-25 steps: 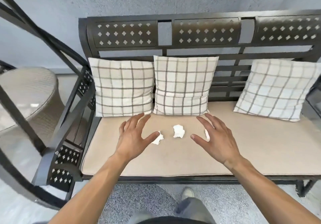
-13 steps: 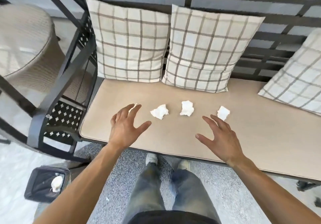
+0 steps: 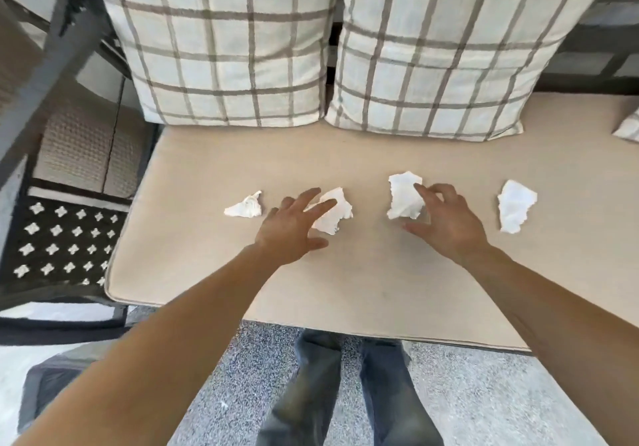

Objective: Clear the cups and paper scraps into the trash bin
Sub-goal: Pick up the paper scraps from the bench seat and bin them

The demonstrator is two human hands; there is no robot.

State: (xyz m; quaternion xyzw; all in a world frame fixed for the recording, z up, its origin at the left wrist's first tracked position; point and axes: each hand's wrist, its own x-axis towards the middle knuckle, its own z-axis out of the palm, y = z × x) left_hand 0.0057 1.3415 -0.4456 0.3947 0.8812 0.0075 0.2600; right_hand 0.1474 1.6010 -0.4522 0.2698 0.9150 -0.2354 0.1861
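Four paper scraps [image 3: 405, 197] lie mid-cushion [image 3: 345, 283], edges well apart.

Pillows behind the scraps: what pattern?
Off-white with a grey-brown check, on both pillows, clearest in the head view.

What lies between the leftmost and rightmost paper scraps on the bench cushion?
Head view: two more scraps, second scrap under the left hand, third scrap under the right hand.

Both bare forearms extended forward, palms down. Left hand [image 3: 290, 229]: fingers spread and straight, thumb out to the side, no grip. Right hand [image 3: 447, 219]: fingers splayed, slightly bent, thumb pointing inward, no grip either.
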